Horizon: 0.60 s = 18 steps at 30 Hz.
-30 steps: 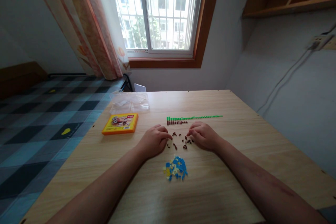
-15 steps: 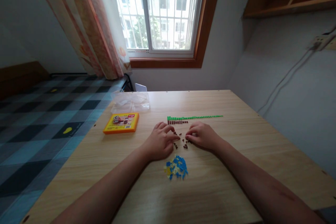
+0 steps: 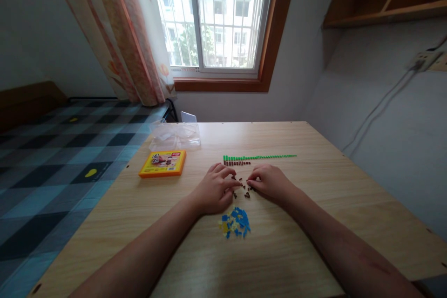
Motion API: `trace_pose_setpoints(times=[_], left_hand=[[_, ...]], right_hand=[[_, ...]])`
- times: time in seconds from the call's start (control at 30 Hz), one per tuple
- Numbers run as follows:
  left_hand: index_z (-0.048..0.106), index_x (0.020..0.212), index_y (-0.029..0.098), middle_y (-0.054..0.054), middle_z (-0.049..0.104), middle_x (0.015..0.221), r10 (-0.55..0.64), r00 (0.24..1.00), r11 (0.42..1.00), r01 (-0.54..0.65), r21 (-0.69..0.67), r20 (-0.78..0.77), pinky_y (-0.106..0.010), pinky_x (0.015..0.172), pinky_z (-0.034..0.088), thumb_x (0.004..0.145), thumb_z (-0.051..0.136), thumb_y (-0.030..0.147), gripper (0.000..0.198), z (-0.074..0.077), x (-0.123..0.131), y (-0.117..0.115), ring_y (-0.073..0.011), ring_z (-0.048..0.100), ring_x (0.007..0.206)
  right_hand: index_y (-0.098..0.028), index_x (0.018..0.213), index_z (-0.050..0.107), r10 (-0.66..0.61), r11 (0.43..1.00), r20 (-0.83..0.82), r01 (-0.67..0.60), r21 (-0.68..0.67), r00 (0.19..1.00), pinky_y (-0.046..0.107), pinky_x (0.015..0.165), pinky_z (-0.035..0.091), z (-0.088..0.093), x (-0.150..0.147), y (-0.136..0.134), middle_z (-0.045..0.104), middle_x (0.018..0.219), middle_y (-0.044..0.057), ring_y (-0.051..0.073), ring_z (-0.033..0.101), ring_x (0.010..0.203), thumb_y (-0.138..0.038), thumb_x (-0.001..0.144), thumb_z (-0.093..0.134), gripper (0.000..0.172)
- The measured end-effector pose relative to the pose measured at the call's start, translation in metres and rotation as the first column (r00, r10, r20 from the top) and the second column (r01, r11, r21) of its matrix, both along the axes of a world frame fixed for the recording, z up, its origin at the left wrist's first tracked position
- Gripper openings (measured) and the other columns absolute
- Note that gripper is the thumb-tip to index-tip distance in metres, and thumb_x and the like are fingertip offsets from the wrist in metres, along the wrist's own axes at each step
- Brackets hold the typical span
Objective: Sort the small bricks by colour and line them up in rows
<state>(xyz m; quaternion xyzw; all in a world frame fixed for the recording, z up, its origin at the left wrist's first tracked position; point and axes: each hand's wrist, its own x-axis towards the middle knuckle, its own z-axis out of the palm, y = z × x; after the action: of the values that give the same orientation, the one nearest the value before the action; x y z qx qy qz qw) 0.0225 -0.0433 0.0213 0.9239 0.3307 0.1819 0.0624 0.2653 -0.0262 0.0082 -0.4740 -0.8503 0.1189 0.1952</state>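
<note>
Small loose brown building bricks (image 3: 247, 194) lie scattered on the wooden table (image 3: 300, 260) between my two hands. My left hand (image 3: 217, 188) rests on the tabletop with its fingers apart, the index finger stretched to the loose brown bricks. On the other side, my right hand (image 3: 268, 184) has thumb and index finger pinched together at the edge of the scatter; whatever is between the fingertips is too small to make out. Beyond both hands runs a short row of brown bricks (image 3: 237, 163), with a longer row of green bricks (image 3: 258, 157) behind it.
A pile of blue and yellow bricks (image 3: 239, 221) lies nearer to me. To the left are a yellow-orange box (image 3: 162, 164) with a printed picture and a clear plastic container (image 3: 174, 136). A bed (image 3: 52, 167) stands left of the table, a window (image 3: 226, 23) ahead.
The view has shifted very slightly. Both hands stay in nearly the same place, the left fingers still among the brown bricks and the right fingers still pinched.
</note>
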Motion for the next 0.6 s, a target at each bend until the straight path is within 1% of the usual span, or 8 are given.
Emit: trace_pose_setpoints(times=[0.27, 0.6], left_hand=[[0.076, 0.109, 0.027, -0.007, 0.064, 0.113, -0.013, 1.000, 1.000, 0.013, -0.003, 0.004, -0.050, 0.108, 0.036, 0.081, 0.055, 0.018, 0.036, 0.0006, 0.0017, -0.0004, -0.0269, 0.054, 0.106], [0.075, 0.110, 0.028, -0.006, 0.063, 0.117, -0.028, 0.999, 1.000, 0.028, -0.013, -0.016, -0.049, 0.105, 0.039, 0.080, 0.055, 0.019, 0.037, 0.0011, 0.0016, -0.0005, -0.0277, 0.053, 0.110]], right_hand=[[-0.024, 0.082, 0.080, -0.037, 0.998, 0.020, 0.037, -0.040, 0.999, 0.029, 0.070, 0.043, 0.0013, -0.0048, -0.0009, 0.074, 0.084, 0.004, 0.019, 0.064, 0.079, -0.026, 0.087, 0.067, 0.014], [-0.022, 0.089, 0.079, -0.021, 1.000, 0.049, 0.022, -0.009, 0.999, 0.027, 0.076, 0.044, 0.0029, -0.0036, -0.0019, 0.074, 0.092, 0.004, 0.018, 0.065, 0.087, -0.024, 0.092, 0.065, 0.015]])
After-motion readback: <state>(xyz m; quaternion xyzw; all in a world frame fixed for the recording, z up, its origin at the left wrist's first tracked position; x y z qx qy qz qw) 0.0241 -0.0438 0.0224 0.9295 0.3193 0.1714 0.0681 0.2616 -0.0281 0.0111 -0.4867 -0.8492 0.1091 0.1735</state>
